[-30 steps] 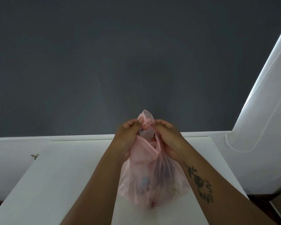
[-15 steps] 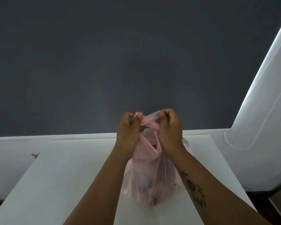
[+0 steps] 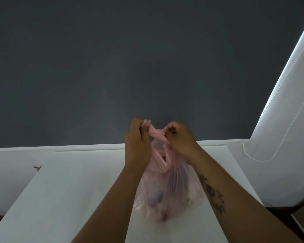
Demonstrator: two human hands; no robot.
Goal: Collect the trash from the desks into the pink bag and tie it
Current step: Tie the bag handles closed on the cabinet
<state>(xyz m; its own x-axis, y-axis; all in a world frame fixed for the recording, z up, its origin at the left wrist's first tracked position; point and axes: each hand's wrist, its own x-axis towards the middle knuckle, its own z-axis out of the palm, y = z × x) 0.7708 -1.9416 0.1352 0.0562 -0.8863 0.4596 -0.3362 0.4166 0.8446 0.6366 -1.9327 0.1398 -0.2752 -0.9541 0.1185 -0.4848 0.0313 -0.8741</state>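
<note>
While both hands pinch the twisted handles, the thin see-through pink plastic bag [image 3: 167,186] sits w/ its bottom on the flat white desk [image 3: 68,190], right in front of the dark grey wall [image 3: 112,58]. Left hand [image 3: 138,142] grip: fingers curled tight on one handle end. Right hand [image 3: 178,135] grip: fist pinched shut on the other end. The two strands cross btwn them, so prob. mid-knot.

To do it well: pull both ends apart & slightly down, evenly, so the crossing seats low at the bag neck; film is thin, so steady tension, no jerks, or a handle may stretch or tear. Let the desk carry the weight.

Hard to make out: contents are just blurry lumps thru the plastic, bluish & pale, can't ID. Whether the knot is single or doubled: can't tell, fingers cover it. A loose pink flap [image 3: 162,158] hangs below the hands. Small dark object [image 3: 37,167] left of the desk edge: unclear. White roller blind [image 3: 284,120] at right, partly cut off.
</note>
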